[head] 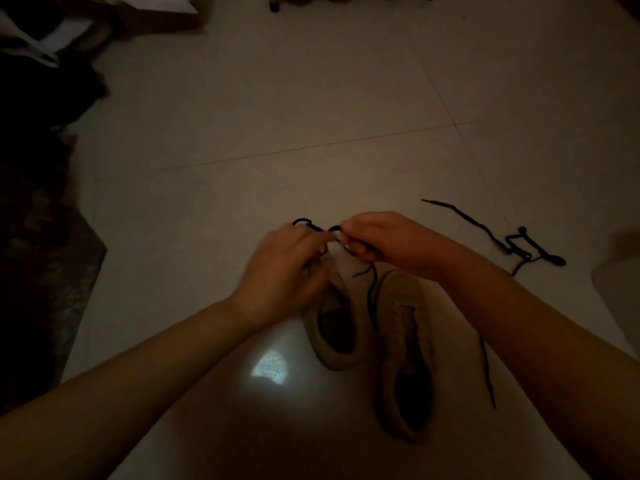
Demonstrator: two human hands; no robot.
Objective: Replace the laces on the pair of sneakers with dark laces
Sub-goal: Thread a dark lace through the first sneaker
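Two tan sneakers lie side by side on a pale tiled floor in dim light. Over the toe end of the left sneaker, my left hand and my right hand both pinch a dark lace. A loop of that lace sticks out past my left fingers, and a loose tail hangs down between the shoes. The right sneaker lies untouched under my right forearm. A second dark lace lies tangled on the floor to the right. The front of the left sneaker is hidden by my hands.
A dark patterned rug runs along the left side. Dark bags and a cardboard box sit at the far left corner. A furniture leg stands at the top. Another lace end trails beside my right forearm.
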